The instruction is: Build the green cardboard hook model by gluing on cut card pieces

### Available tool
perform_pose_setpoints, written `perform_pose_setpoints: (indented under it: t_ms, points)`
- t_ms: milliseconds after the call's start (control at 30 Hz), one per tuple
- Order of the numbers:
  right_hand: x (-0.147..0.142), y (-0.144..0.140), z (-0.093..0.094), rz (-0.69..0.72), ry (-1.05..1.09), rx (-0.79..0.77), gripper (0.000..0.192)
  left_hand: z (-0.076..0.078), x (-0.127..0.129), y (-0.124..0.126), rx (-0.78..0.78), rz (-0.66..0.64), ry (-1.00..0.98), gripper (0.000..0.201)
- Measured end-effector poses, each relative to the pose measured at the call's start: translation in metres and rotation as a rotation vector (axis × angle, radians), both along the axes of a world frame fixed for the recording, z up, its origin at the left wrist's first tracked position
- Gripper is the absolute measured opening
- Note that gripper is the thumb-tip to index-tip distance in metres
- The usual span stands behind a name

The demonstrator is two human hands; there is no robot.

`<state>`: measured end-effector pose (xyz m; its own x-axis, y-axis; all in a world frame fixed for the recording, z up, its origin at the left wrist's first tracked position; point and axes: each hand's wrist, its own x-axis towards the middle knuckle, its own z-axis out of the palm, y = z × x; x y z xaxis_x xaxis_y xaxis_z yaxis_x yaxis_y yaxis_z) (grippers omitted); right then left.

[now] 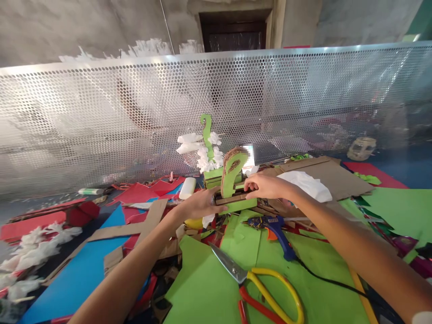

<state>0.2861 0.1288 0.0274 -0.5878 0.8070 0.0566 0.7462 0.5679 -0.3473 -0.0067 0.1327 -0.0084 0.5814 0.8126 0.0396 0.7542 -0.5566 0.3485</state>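
Green-and-brown cardboard box (pixel 241 206) with a curved upright piece (pixel 229 183) is just past the blue glue gun (pixel 276 226); my left hand (pixel 200 202) grips one end, right hand (pixel 262 186) curled at the rim, can't tell if gripping.

Curved piece (pixel 228 183) blocks — room above scissors (pixel 240 274).

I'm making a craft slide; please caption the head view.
The left hand holds a green cardboard piece, the right hand at its edge; glue gun and scissors lie nearby.
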Motion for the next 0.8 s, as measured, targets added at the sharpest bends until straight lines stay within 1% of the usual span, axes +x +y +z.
perform_pose_setpoints:
  t_ms: [67, 133, 200, 267, 367, 467, 567, 700, 800]
  points:
    - [-0.003, 0.0, -0.003, 0.021, 0.02, 0.049, 0.018, -0.002, 0.0, 0.003, -0.06, -0.003, -0.063, 0.071]
    - [-0.005, 0.002, -0.006, 0.001, 0.058, 0.067, 0.012, -0.004, 0.0, 0.007, -0.103, -0.031, -0.168, 0.068]
    - [-0.006, 0.004, -0.008, -0.035, 0.108, 0.066, 0.008, -0.005, 0.0, 0.011, -0.14, -0.066, -0.291, 0.066]
    - [-0.005, 0.006, -0.01, -0.029, 0.129, 0.053, 0.006, -0.006, 0.001, 0.013, -0.197, -0.092, -0.382, 0.064]
    - [-0.005, 0.008, -0.014, 0.024, 0.101, 0.06, 0.004, -0.005, 0.003, 0.014, -0.28, -0.104, -0.439, 0.062]
    - [-0.006, 0.009, -0.015, -0.014, 0.137, 0.124, 0.002, -0.004, 0.005, 0.015, -0.305, -0.076, -0.452, 0.056]
    - [-0.003, 0.01, -0.01, -0.063, 0.3, 0.151, 0.004, -0.005, 0.004, 0.022, -0.278, 0.005, -0.444, 0.05]
    - [0.009, 0.016, -0.002, -0.006, 0.503, 0.115, 0.01, -0.013, -0.001, 0.039, -0.217, 0.188, -0.461, 0.05]
    - [0.013, 0.019, -0.001, 0.02, 0.562, 0.026, 0.015, -0.016, -0.006, 0.046, -0.095, 0.263, -0.478, 0.051]
